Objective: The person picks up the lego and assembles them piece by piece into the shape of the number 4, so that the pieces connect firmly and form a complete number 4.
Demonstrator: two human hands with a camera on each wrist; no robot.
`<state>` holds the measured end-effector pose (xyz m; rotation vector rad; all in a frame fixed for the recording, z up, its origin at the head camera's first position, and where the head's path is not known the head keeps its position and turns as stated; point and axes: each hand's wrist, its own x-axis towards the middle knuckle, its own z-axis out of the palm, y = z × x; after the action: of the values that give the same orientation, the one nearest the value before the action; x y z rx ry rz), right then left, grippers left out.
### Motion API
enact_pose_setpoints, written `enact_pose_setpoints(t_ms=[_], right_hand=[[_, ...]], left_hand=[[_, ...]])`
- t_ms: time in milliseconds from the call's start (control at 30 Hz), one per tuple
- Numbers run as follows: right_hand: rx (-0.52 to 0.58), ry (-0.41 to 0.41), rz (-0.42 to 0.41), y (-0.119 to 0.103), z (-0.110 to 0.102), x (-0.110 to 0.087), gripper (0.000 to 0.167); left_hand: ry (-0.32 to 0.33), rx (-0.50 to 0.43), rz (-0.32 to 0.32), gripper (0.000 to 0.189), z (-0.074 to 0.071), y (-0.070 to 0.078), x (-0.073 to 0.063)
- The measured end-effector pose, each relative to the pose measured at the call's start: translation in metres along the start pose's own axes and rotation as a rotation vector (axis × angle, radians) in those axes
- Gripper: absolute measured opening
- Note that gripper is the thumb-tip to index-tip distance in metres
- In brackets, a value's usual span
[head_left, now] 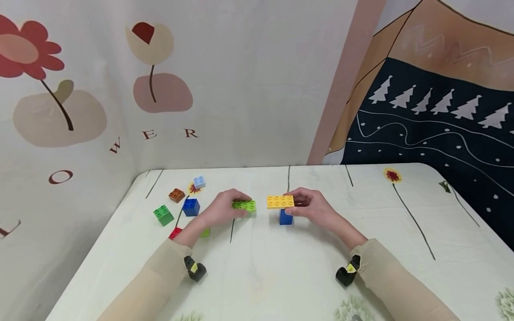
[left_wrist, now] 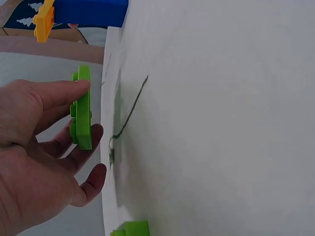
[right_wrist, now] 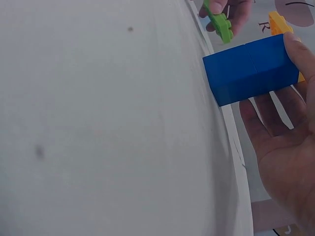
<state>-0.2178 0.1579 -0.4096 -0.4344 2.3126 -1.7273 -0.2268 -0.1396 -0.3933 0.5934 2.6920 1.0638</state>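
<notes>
My left hand (head_left: 221,208) pinches a flat lime-green toy brick (head_left: 246,205) between thumb and fingers, studs up, above the table. In the left wrist view the lime-green brick (left_wrist: 84,110) is held off the cloth. To its right, my right hand (head_left: 317,208) grips a joined build: a flat yellow brick (head_left: 277,201) on top of blue bricks (head_left: 286,217). A seam across the blue part (right_wrist: 251,69) shows in the right wrist view, with the thumb on its side near the yellow brick (right_wrist: 278,22). The lime-green and yellow bricks are apart.
Loose bricks lie at the table's left: light blue (head_left: 199,182), brown (head_left: 176,195), dark blue (head_left: 191,207), green (head_left: 163,215). A red brick (head_left: 175,232) and another lime-green brick (head_left: 205,232) are partly hidden by my left arm. Printed curtains stand behind the white tablecloth (head_left: 265,267).
</notes>
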Motion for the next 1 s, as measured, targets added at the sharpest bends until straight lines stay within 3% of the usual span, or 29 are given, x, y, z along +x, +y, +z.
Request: enact_pose_setpoints(t_ms=[367,600,800,1000], right_hand=[[0.003,-0.002,0.017,-0.002,0.001,0.000,0.041],[-0.005,0.000,0.005,-0.004,0.000,-0.001,0.040],[0.005,-0.008,0.008,-0.002,-0.001,-0.001,0.042],[0.018,-0.012,-0.001,-0.002,-0.002,-0.002,0.042]], left_hand=[[0.072,-0.095,0.061,0.038,-0.006,0.028,-0.006],[0.072,-0.159,0.076,0.039,-0.003,0.045,-0.006],[0.039,-0.179,0.087,0.039,0.003,0.050,-0.003],[0.049,-0.177,0.122,0.038,0.008,0.051,0.001]])
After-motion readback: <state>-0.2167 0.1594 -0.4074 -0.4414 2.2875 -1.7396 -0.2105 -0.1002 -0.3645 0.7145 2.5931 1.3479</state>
